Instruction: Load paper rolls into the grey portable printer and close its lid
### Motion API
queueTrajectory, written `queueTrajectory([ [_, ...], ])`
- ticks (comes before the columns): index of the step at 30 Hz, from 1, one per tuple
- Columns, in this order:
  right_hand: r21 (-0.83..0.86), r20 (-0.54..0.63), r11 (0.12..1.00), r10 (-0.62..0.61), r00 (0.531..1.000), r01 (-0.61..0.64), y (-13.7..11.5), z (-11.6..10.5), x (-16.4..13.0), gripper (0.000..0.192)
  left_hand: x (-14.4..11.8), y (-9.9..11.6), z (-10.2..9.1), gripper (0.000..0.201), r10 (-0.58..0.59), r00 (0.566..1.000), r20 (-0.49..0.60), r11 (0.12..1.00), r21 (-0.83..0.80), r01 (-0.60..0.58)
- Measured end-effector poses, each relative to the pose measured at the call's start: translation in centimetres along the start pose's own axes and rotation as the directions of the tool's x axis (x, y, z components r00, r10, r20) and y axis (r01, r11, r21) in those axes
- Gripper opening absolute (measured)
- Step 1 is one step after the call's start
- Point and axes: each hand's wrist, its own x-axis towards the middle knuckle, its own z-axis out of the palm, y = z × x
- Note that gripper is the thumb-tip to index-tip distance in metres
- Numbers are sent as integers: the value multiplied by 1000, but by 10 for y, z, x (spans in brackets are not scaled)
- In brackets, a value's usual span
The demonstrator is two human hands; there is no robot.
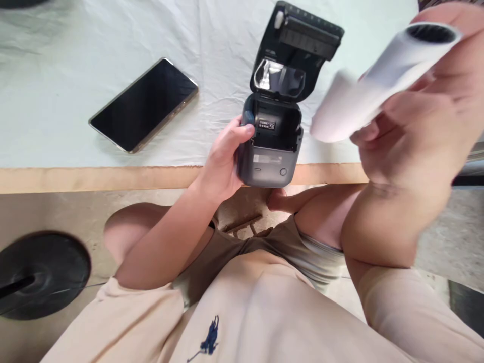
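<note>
A small dark grey label printer point(270, 166) is held in my left hand point(227, 156), thumb on its left side near the compartment's edge. Its lid point(297, 53) is flipped up and away from me, so the hollow paper compartment shows, with a small printed sticker inside. To the right and raised nearer the camera, my right hand point(412, 121) is closed around a white paper roll point(401, 65). The roll's dark hollow core faces up and right. A loose flap of its paper hangs toward the printer, apart from it. Motion blurs the roll slightly.
A smartphone point(145, 106) with a dark screen lies on the pale cloth point(219, 30) left of the printer. The table's wooden front edge point(94, 179) runs below the printer. A round black base point(45, 275) stands on the floor at the lower left.
</note>
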Motion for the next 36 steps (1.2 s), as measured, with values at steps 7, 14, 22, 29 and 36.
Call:
queueTrajectory([
  [7, 92, 52, 991, 88, 995, -92, 54, 14, -1, 43, 2, 5, 8, 30, 6, 996, -88, 998, -56, -11],
  [14, -137, -113, 974, -197, 974, 181, 68, 6, -2, 47, 3, 1, 2, 27, 66, 983, -169, 992, -99, -84],
  [22, -462, 146, 877, -66, 987, 128, 79, 18, -20, 41, 3, 4, 5, 24, 130, 985, -111, 976, -160, -146],
  [29, -528, -196, 830, -323, 926, 178, 66, -15, -4, 43, 2, 7, 7, 31, 93, 984, -155, 992, -74, -105],
  [36, -501, -91, 860, 53, 994, -92, 115, -33, 12, 37, 4, 5, 7, 29, 101, 985, -141, 991, -76, -112],
])
